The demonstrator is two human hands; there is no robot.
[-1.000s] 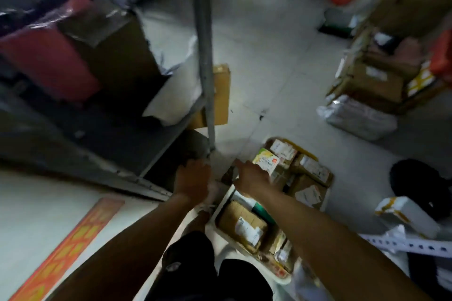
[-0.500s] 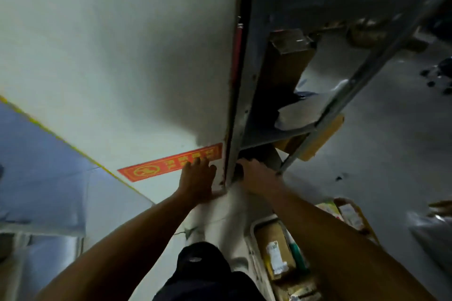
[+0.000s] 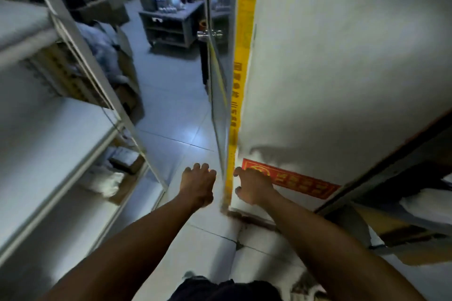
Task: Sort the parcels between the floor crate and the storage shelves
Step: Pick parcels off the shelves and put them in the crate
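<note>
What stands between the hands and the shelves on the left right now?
Nothing visible does. Both the left hand and the right hand hold nothing, and open floor lies between them and the left shelves. The floor crate is out of view.

Dim, bluish light fills the scene. A pale glare patch shines on the floor tiles (image 3: 182,129) at the centre. The white wall (image 3: 342,56) on the right carries soft grey shadows. Motion blur smears the shelves (image 3: 49,117) on the left and the far clutter. Wide-angle distortion bends lines near the edges.
</note>
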